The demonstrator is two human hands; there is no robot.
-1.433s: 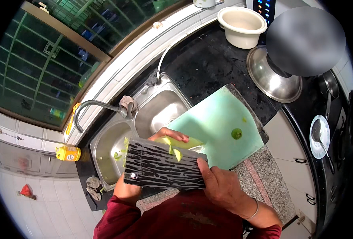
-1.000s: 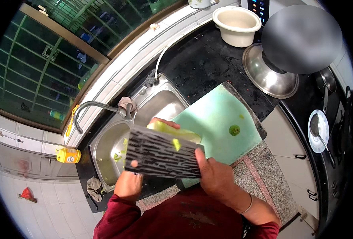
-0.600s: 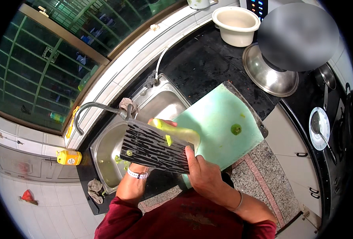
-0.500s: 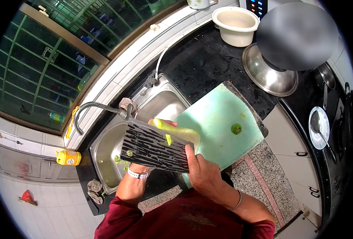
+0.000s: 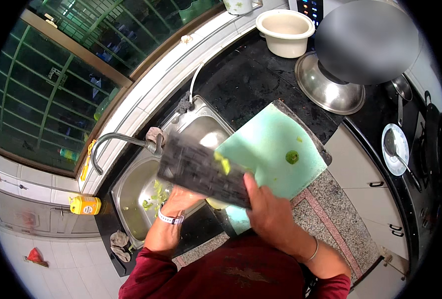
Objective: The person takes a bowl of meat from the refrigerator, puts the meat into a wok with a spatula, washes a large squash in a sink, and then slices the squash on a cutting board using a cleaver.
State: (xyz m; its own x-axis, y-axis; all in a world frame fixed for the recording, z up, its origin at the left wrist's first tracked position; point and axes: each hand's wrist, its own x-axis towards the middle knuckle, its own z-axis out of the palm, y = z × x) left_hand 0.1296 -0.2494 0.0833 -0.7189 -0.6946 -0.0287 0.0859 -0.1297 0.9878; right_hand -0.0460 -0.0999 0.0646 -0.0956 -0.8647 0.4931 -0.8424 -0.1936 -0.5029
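My right hand (image 5: 271, 212) is closed round the handle end of a broad cleaver (image 5: 196, 172), whose dark, ridged blade is smeared by motion. Strips of green peel (image 5: 222, 163) cling to the blade. Under it, my left hand (image 5: 183, 199) grips a long pale green vegetable (image 5: 217, 203); the blade covers the fingers and most of the vegetable. Bits of green peel (image 5: 153, 200) lie in the left basin of the steel sink (image 5: 126, 199). To the right, a mint-green cutting board (image 5: 261, 149) bears a round green end piece (image 5: 292, 157).
A curved tap (image 5: 116, 135) arches over the sink. A yellow bottle (image 5: 85, 205) and a grey rag (image 5: 120, 244) sit at left. Farther back are a cream pot (image 5: 286, 37) and a steel lid (image 5: 325, 89). A plate with a spoon (image 5: 395, 149) rests at right.
The cleaver has swung right and down across the vegetable, which is now mostly covered. More peel shows in the sink, and the strip on the blade looks bigger. The view has shifted slightly.
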